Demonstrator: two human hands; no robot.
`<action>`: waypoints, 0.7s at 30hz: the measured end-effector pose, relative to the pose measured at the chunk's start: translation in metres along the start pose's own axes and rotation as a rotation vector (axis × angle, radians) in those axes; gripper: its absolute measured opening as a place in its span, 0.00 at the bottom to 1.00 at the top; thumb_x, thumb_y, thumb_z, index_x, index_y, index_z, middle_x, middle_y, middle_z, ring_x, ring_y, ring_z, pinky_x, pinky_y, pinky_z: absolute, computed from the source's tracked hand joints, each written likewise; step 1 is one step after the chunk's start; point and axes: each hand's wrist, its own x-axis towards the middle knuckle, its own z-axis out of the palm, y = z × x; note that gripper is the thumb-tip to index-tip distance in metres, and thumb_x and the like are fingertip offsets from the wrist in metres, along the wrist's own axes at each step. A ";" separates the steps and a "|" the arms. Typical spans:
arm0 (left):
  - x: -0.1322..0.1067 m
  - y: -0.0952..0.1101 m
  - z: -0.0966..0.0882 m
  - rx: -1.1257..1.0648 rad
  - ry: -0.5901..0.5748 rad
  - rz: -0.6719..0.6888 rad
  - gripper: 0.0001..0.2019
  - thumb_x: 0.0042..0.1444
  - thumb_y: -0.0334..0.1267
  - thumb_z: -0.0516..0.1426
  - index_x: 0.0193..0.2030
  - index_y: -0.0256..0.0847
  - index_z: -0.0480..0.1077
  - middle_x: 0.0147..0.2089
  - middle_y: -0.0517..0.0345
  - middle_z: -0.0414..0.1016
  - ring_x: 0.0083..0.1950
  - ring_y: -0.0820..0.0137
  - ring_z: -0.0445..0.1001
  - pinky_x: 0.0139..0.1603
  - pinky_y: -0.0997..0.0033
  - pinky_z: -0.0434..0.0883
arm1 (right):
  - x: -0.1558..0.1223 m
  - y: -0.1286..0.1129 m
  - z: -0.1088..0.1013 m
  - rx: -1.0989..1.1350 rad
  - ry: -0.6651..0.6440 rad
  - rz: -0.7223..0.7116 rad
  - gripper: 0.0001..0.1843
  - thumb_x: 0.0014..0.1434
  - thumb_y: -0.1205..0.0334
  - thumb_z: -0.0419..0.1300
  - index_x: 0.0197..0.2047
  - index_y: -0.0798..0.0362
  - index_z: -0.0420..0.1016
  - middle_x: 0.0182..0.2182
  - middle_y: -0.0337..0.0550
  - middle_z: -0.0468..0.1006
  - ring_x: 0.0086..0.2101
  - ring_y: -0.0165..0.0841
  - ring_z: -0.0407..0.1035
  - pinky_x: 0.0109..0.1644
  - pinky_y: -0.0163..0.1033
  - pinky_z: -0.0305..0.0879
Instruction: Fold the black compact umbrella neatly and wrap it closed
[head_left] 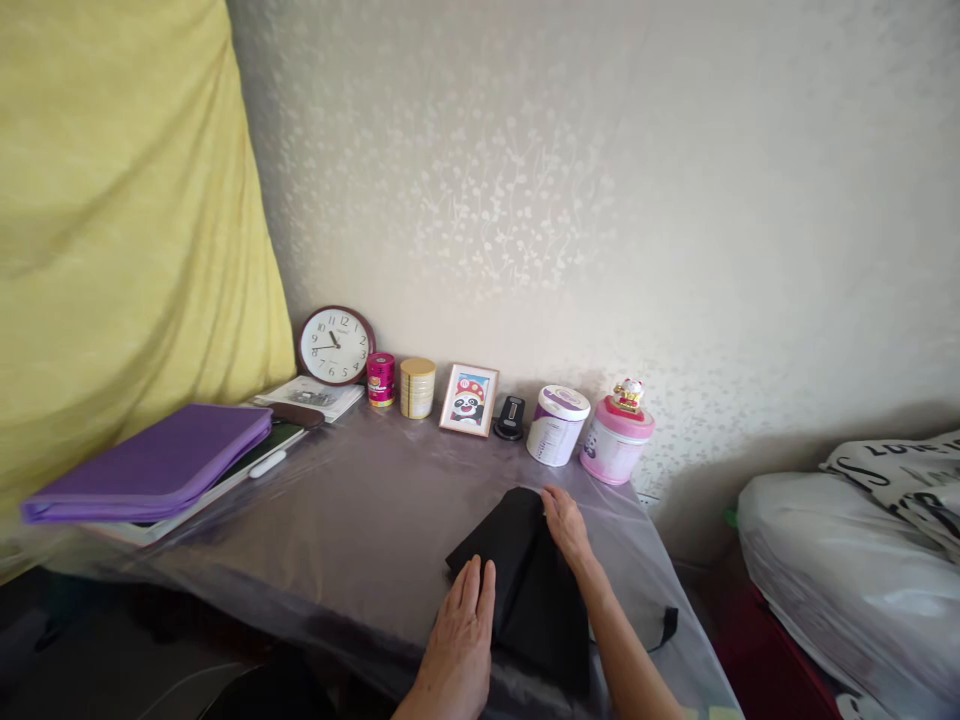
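Note:
A folded black cloth (525, 580) lies on the table covered in clear plastic sheeting (360, 520), near its front right. My left hand (461, 625) rests flat on the cloth's left edge with fingers stretched out and together. My right hand (566, 525) lies on the cloth's upper right part, fingers extended and pressing down on the fabric. Neither hand grips anything. A black strap end (667, 625) pokes out to the right of my right forearm.
Along the wall stand a round clock (335, 345), a red tin (380, 379), a yellow tin (417, 387), a framed panda picture (469, 400), a small black device (511, 417), a white tub (556, 425) and a pink jar (616, 440). A purple folder (157, 460) lies left. White bag (832, 580) at right.

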 end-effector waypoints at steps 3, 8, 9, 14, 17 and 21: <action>-0.001 0.000 -0.001 0.001 0.016 0.011 0.40 0.42 0.15 0.38 0.65 0.38 0.36 0.67 0.49 0.36 0.67 0.65 0.39 0.63 0.63 0.50 | -0.025 0.014 -0.024 0.068 0.070 0.146 0.22 0.55 0.53 0.45 0.43 0.57 0.71 0.42 0.51 0.75 0.43 0.38 0.69 0.48 0.42 0.63; -0.002 -0.001 0.002 0.002 0.046 0.020 0.40 0.43 0.16 0.41 0.65 0.37 0.35 0.67 0.42 0.35 0.66 0.60 0.40 0.62 0.61 0.51 | -0.068 0.030 -0.054 0.098 0.072 0.320 0.20 0.50 0.50 0.49 0.38 0.54 0.73 0.37 0.48 0.77 0.39 0.40 0.71 0.45 0.42 0.64; -0.002 -0.001 0.002 -0.001 0.056 0.021 0.40 0.43 0.17 0.42 0.65 0.37 0.35 0.67 0.41 0.36 0.66 0.59 0.41 0.62 0.60 0.52 | -0.074 0.032 -0.056 0.106 0.057 0.342 0.19 0.49 0.50 0.50 0.37 0.53 0.73 0.35 0.47 0.77 0.39 0.40 0.71 0.44 0.42 0.64; -0.005 -0.001 -0.003 -0.038 0.070 0.027 0.41 0.42 0.18 0.43 0.65 0.38 0.36 0.67 0.42 0.38 0.66 0.58 0.44 0.61 0.59 0.53 | -0.094 0.032 -0.054 0.256 -0.021 0.465 0.19 0.47 0.48 0.53 0.36 0.52 0.73 0.28 0.44 0.77 0.33 0.38 0.72 0.33 0.38 0.68; -0.006 0.000 -0.002 -0.046 0.076 0.028 0.41 0.42 0.18 0.44 0.65 0.38 0.35 0.67 0.42 0.38 0.66 0.58 0.44 0.61 0.59 0.53 | -0.100 0.027 -0.052 0.323 -0.062 0.493 0.23 0.47 0.46 0.52 0.39 0.53 0.73 0.22 0.41 0.74 0.26 0.35 0.71 0.25 0.36 0.66; -0.005 -0.001 0.005 -0.013 0.098 0.028 0.42 0.42 0.19 0.45 0.65 0.38 0.34 0.66 0.40 0.39 0.65 0.57 0.45 0.61 0.58 0.54 | -0.104 0.015 -0.054 0.378 -0.100 0.514 0.27 0.46 0.44 0.53 0.42 0.55 0.72 0.16 0.35 0.67 0.20 0.33 0.66 0.20 0.35 0.63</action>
